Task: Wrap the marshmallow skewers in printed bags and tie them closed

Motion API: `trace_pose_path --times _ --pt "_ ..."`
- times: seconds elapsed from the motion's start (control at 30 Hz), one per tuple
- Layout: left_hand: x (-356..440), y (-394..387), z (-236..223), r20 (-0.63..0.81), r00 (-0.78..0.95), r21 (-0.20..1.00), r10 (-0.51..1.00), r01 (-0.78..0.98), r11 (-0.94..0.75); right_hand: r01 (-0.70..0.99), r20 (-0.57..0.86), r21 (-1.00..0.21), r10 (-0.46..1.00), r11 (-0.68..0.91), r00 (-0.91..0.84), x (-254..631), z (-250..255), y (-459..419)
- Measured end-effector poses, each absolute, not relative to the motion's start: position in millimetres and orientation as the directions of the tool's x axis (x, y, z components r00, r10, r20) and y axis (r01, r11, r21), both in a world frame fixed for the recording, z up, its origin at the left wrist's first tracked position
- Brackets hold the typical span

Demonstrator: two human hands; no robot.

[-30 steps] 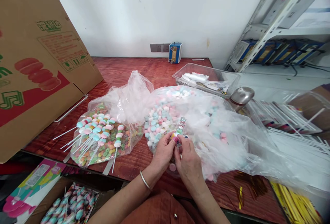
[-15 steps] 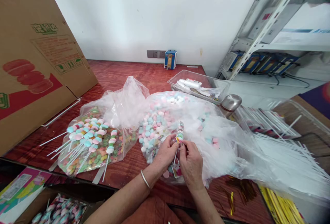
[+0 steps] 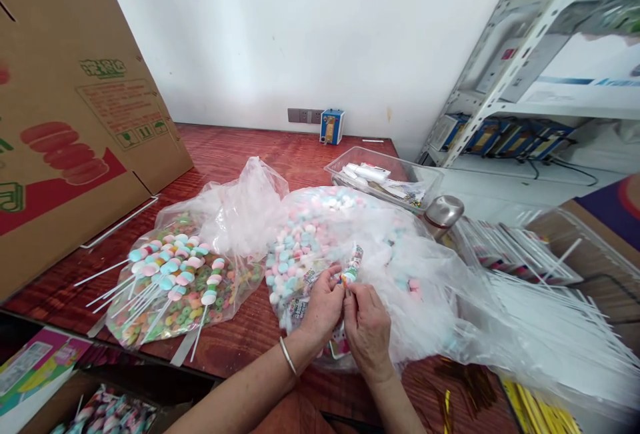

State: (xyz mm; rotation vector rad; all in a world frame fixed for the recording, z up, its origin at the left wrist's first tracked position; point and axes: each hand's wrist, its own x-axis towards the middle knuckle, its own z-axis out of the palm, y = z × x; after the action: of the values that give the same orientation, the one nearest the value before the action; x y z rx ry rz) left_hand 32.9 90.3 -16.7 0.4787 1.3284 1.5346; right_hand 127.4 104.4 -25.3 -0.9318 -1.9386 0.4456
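Note:
Between my hands stands a wrapped marshmallow skewer (image 3: 355,259) in a printed clear wrapper, its top pointing away from me. My left hand (image 3: 324,301) pinches the lower end of the wrapper, and my right hand (image 3: 367,321) closes on the same spot from the other side. Something yellow and orange shows at the fingertips, too small to make out. Beneath the hands lies a large clear bag of pink, blue and white marshmallows (image 3: 287,257). On the left, several unwrapped marshmallow skewers (image 3: 173,264) rest on a bag of ring-shaped candy (image 3: 233,287).
A cardboard box (image 3: 100,114) stands at the left. Behind the bags are a clear plastic tray (image 3: 337,166) and a metal-topped jar (image 3: 444,211). White sticks (image 3: 555,314) and yellow strips (image 3: 537,407) lie at the right. An open box of wrapped skewers (image 3: 107,414) sits below the table's edge.
The view has tilted up slightly, so the scene sits lower. Both hands keep hold of the wrapped skewer; its top leans a little more to the right.

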Motion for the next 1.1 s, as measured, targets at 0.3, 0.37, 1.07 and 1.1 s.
trace_pose_path --times 0.3,0.37,1.07,1.1 --pt "45 93 -12 -0.285 -0.4 0.843 0.871 -0.538 0.029 0.264 0.513 -0.768 0.807 0.584 -0.292 131 -23 105" --pt "45 90 -7 -0.28 -0.381 0.851 0.881 -0.524 0.043 0.222 0.452 -0.834 0.857 0.504 -0.248 131 -25 104" --pt "29 70 9 -0.001 -0.34 0.979 0.94 0.19 0.069 0.402 0.582 -0.702 0.799 0.588 -0.154 138 -33 100" --pt "29 68 11 0.047 -0.349 0.966 0.936 0.255 0.046 0.442 0.633 -0.627 0.75 0.642 -0.192 139 -32 101"
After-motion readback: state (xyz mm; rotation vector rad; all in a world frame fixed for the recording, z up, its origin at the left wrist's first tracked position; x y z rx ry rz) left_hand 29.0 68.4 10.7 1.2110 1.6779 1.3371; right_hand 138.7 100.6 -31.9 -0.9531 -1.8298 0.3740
